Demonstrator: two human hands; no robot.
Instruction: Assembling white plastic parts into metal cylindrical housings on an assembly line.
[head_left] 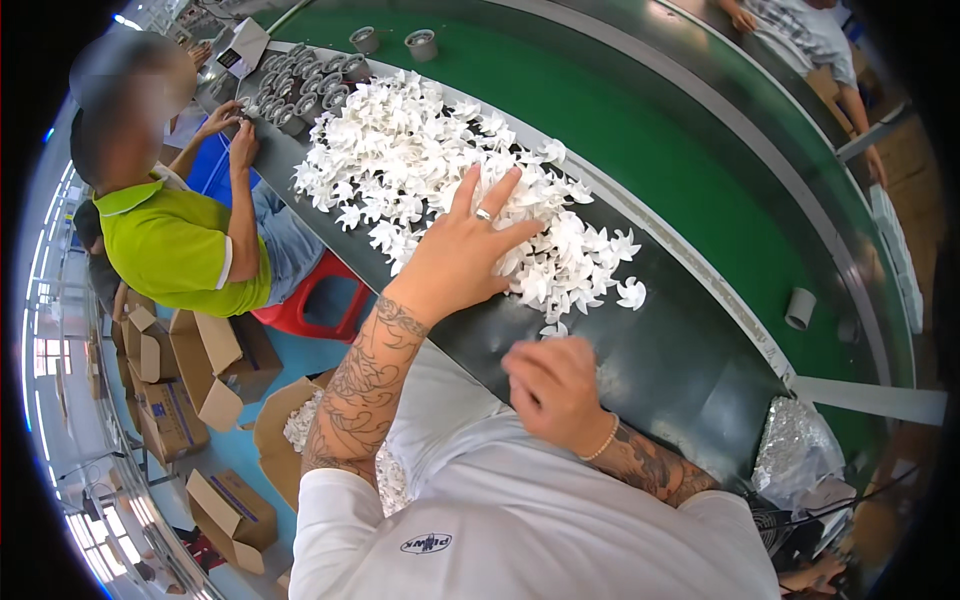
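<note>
A large heap of small white plastic pieces with curved, pointed blades, like little impellers [375, 150], lies spread along the dark tabletop [680, 350]. My left hand [455, 255] rests on the near right part of this heap, fingers spread and a ring on one of them. Closer to my body, my right hand [562, 390] hovers by the table's near edge with its fingers curled in. It is somewhat blurred, and whatever may be inside it is hidden. One loose white piece [631, 293] sits at the heap's right end.
Grey round housings [300, 90] cluster at the table's far left, near a co-worker in a green shirt [180, 240] on a red stool [320, 300]. Beyond the table runs a green conveyor belt [640, 160]. A clear plastic bag [795, 450] lies at right; cardboard boxes [235, 510] stand lower left.
</note>
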